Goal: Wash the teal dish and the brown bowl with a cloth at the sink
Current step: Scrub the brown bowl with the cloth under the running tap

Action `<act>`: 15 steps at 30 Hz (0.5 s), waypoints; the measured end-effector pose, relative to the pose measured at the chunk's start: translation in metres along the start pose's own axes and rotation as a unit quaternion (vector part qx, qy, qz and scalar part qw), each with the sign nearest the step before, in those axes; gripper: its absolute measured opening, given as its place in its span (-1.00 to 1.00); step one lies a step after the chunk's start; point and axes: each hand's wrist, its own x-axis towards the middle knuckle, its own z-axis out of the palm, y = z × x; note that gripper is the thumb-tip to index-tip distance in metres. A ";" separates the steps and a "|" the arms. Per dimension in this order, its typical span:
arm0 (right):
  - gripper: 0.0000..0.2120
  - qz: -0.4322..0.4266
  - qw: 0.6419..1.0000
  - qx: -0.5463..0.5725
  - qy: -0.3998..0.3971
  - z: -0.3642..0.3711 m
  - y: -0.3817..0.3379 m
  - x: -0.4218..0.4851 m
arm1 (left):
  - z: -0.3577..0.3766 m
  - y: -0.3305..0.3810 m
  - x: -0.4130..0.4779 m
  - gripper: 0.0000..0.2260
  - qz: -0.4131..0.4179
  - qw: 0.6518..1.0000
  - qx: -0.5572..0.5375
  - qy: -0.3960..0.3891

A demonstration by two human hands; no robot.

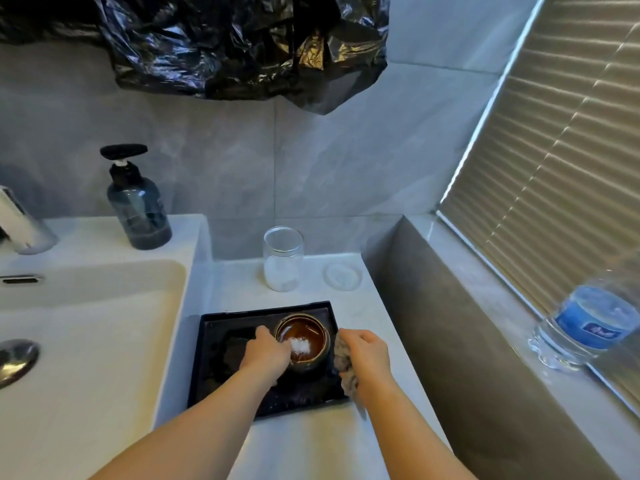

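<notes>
The brown bowl (304, 337) sits on a dark square tray (207, 368) on the white counter, right of the sink (86, 341). A small heap of white powder lies inside the bowl. My left hand (265, 353) grips the bowl's left rim and side. My right hand (363, 355) holds a bunched grey cloth (344, 365) just right of the bowl, over the tray's right edge. A dark patch on the tray lies left of the bowl, partly under my left hand; I cannot tell whether it is the teal dish.
A dark soap pump bottle (138, 206) and a chrome tap (20, 226) stand behind the sink. A clear jar of white powder (282, 258) and its lid (343, 276) sit behind the tray. A water bottle (585, 327) stands on the window ledge at right.
</notes>
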 end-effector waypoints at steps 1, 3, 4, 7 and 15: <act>-0.85 0.006 1.000 0.000 -0.003 0.001 0.001 0.004 | 0.001 0.000 0.002 -0.54 -0.009 1.000 -0.007 -0.008; -0.86 0.013 1.000 -0.005 -0.006 0.005 0.002 0.009 | 0.002 0.001 0.005 -0.58 -0.022 0.999 -0.039 -0.018; -0.88 0.014 1.000 -0.008 -0.005 0.007 0.003 0.011 | 0.001 0.001 0.006 -0.59 -0.025 0.998 -0.053 -0.018; -0.87 0.006 1.000 -0.019 0.005 0.013 0.005 0.012 | -0.002 0.000 0.008 -0.58 -0.024 0.994 -0.101 -0.018; -0.77 -0.063 0.997 0.038 -0.026 0.032 -0.036 -0.021 | -0.055 0.022 -0.007 -0.79 0.029 0.973 -0.225 -0.037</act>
